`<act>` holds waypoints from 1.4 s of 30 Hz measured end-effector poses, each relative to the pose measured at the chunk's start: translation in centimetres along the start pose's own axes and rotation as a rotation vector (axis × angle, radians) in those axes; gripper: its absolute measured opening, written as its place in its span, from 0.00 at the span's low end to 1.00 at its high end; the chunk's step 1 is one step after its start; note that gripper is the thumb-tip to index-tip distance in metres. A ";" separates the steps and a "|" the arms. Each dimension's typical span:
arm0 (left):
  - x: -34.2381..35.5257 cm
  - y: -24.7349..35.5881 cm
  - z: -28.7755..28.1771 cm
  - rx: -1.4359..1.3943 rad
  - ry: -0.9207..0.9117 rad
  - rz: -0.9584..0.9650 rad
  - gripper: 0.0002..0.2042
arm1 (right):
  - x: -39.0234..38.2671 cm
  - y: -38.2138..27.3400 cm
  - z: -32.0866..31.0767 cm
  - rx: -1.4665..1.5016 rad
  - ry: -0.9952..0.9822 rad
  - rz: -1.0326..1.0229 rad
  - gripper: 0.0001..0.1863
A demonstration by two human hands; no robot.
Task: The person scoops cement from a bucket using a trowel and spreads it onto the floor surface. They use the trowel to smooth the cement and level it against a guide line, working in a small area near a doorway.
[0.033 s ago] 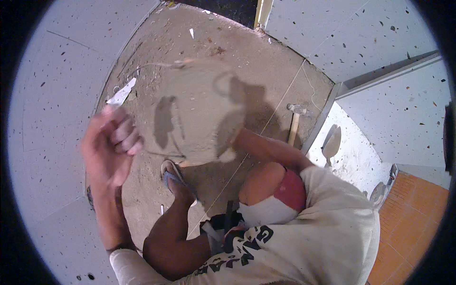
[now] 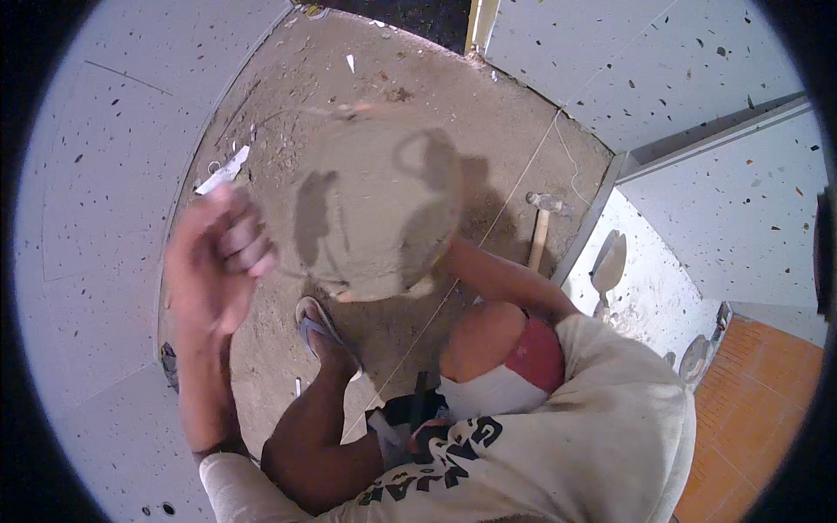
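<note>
A round bucket (image 2: 375,209) of wet grey-brown mortar is held up above the floor, somewhat blurred, with dark shadows over the mortar. My left hand (image 2: 225,248) is closed in a fist on the left side, gripping the bucket's thin wire handle (image 2: 292,113). From the lower right, my right forearm (image 2: 501,277) reaches to the bucket's near right side. My right hand itself is hidden behind or under the bucket, so its fingers do not show.
A hammer (image 2: 542,222) with a wooden handle lies on the rough floor (image 2: 349,83) at right. A taut string (image 2: 418,336) crosses it. A trowel (image 2: 609,266) rests on the white slab (image 2: 641,253). Speckled panels (image 2: 96,218) line the sides. A white scrap (image 2: 223,170) lies beyond my left hand.
The bucket and my left hand have shifted slightly to the right. My right forearm has moved slightly the same way.
</note>
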State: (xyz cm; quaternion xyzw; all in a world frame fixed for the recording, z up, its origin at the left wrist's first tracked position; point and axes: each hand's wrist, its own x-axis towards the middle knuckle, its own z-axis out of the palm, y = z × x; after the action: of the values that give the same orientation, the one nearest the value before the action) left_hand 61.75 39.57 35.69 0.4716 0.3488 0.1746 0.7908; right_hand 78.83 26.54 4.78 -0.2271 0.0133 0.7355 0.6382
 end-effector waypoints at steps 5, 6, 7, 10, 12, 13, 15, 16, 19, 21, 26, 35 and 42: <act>7.6 -5.9 5.3 0.483 -0.067 0.098 0.10 | -5.5 -8.3 -2.5 -0.049 0.151 -0.530 0.28; 9.7 -8.4 5.1 0.520 -0.009 0.120 0.11 | -5.5 -9.7 -2.8 -0.065 0.212 -0.587 0.28; 12.7 -11.4 4.7 0.540 0.019 0.142 0.12 | -6.5 -11.2 -2.9 -0.071 0.322 -0.633 0.29; 19.1 -18.5 4.4 0.452 0.143 0.162 0.15 | -8.2 -14.3 -3.4 -0.133 0.673 -0.658 0.31; 21.6 -20.9 4.2 0.327 0.249 0.168 0.18 | -8.1 -16.2 -4.2 -0.268 0.803 -0.664 0.30; 22.9 -22.7 3.8 0.364 0.230 0.134 0.17 | -7.9 -16.8 -6.0 -0.356 0.821 -0.692 0.30; 25.7 -24.8 3.1 0.447 0.187 0.087 0.16 | -6.6 -18.1 -10.4 -0.528 0.838 -0.764 0.29; 25.8 -24.7 2.6 0.406 0.211 0.094 0.17 | -6.0 -18.2 -10.0 -0.618 0.892 -0.730 0.28; 24.8 -24.2 1.3 0.265 0.271 0.092 0.18 | -5.1 -17.7 -7.5 -0.849 1.020 -0.638 0.25; 25.1 -25.3 0.3 0.153 0.287 0.086 0.20 | -4.2 -18.2 -7.6 -0.939 1.062 -0.627 0.23; 23.8 -27.0 -1.1 -0.030 0.318 -0.027 0.16 | -3.0 -17.6 -6.5 -1.148 1.107 -0.668 0.26; 22.9 -13.0 3.3 -0.168 0.052 0.332 0.13 | -7.4 -25.5 10.0 -1.281 0.865 -1.264 0.23; 18.0 -14.0 4.9 -0.355 0.074 0.294 0.18 | -10.1 -23.2 13.2 -1.314 0.852 -1.288 0.24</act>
State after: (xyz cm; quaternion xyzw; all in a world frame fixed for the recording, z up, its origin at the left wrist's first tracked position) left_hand 77.05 40.55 18.10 0.3640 0.2687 0.3639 0.8141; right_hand 97.38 25.50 26.39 -0.7405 -0.2924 -0.0290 0.6045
